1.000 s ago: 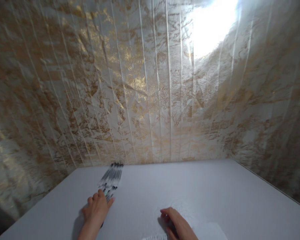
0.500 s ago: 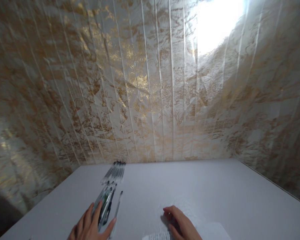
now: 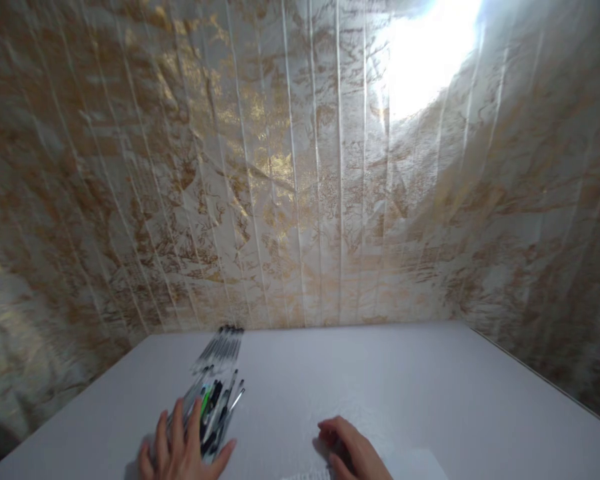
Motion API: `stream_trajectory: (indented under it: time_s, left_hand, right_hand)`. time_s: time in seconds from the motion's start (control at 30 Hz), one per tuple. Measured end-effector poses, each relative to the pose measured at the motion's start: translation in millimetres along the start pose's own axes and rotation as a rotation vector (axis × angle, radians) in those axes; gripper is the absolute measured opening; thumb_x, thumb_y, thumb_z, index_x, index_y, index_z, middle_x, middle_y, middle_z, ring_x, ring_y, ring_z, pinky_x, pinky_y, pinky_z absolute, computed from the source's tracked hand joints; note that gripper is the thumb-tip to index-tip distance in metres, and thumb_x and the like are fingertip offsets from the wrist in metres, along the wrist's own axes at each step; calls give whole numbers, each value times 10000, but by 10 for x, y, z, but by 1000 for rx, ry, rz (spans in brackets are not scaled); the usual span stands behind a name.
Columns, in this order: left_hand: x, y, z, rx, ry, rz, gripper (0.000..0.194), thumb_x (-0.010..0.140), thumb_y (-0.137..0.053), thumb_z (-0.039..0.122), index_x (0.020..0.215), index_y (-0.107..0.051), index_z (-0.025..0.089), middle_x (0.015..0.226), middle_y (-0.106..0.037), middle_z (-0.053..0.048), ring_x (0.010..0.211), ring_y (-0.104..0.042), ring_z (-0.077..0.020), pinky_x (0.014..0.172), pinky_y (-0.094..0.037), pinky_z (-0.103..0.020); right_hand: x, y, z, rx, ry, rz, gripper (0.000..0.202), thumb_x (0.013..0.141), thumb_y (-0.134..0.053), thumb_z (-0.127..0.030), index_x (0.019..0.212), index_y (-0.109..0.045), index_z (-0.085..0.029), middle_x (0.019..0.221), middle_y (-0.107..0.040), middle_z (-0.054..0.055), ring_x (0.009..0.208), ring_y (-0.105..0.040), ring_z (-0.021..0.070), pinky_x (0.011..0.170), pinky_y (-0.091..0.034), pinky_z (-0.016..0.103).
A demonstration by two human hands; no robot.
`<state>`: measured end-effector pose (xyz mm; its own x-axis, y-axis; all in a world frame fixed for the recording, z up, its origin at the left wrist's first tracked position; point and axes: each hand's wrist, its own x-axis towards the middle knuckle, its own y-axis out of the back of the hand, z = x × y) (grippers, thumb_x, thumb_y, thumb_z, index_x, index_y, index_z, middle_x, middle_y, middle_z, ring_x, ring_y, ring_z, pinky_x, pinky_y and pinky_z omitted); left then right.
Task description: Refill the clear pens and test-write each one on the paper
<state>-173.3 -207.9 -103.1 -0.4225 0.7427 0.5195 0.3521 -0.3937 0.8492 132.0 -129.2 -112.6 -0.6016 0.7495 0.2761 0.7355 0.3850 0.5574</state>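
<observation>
My left hand (image 3: 183,447) lies over a loose bunch of pens (image 3: 220,410) at the front left of the white table. Its fingers are spread, and they touch the near part of the bunch. Most of the pens are dark or clear, and one shows bright green (image 3: 205,402). My right hand (image 3: 353,448) rests low on the table to the right, apart from the pens. Its fingers curl inward, and whether anything is inside them is hidden. Beneath and beside it lie a printed sheet (image 3: 305,475) and a white piece of paper (image 3: 417,465).
Farther back on the table (image 3: 340,367), several dark-capped pens (image 3: 223,345) lie side by side in a row near the rear edge. A shiny gold-and-white patterned cloth (image 3: 300,200) hangs behind the table, with a bright glare at upper right.
My left hand's fingers have spread wider, and the pens by it have shifted closer together, with the green one now plain to see. My right hand has hardly changed.
</observation>
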Motion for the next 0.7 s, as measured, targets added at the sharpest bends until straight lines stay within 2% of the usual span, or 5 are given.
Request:
stream_trajectory:
  time_s: [0.1, 0.27, 0.47, 0.6, 0.7]
  left_hand:
    - [128, -115, -62, 33, 21, 63, 706, 755, -537, 505, 1331, -493, 99, 1448, -409, -205, 1361, -286, -378, 1083, -192, -537]
    - [222, -201, -151, -5, -17, 11, 648, 825, -390, 474, 1343, -467, 92, 1347, -531, -185, 1241, -452, -336, 1042, -264, -543]
    - [222, -250, -278, 2, 36, -3, 695, 791, -388, 565, 1343, -458, 149, 1407, -465, -161, 1298, -382, -344, 1032, -282, -516]
    - [287, -273, -397, -76, 126, -142, 877, 718, -398, 683, 1391, -382, 121, 1418, -432, -191, 1302, -379, -367, 1023, -303, -498]
    - [318, -267, -430, -188, 147, -221, 912, 711, -358, 713, 1390, -372, 104, 1377, -474, -190, 1284, -406, -359, 1022, -310, -499]
  right_hand:
    - [4, 8, -9, 3, 0, -9, 431, 682, -481, -157, 1106, -556, -177, 1008, -665, 115, 917, -632, 230, 828, -488, 329]
    - [-7, 28, -102, 11, -51, 19, 439, 649, -464, -93, 1061, -577, -194, 997, -671, 87, 923, -627, 217, 849, -474, 321]
    - [-28, 38, -132, 1, -73, 9, 458, 643, -455, -79, 1070, -576, -189, 1013, -662, 89, 942, -619, 210, 867, -467, 321]
    - [22, 76, -162, 49, -138, -42, 544, 625, -495, -83, 1155, -543, -193, 1077, -651, 88, 940, -617, 210, 864, -474, 322]
    - [256, 50, -303, 20, -204, -141, 679, 611, -529, -74, 1283, -474, -158, 1173, -616, 120, 983, -618, 220, 875, -486, 333]
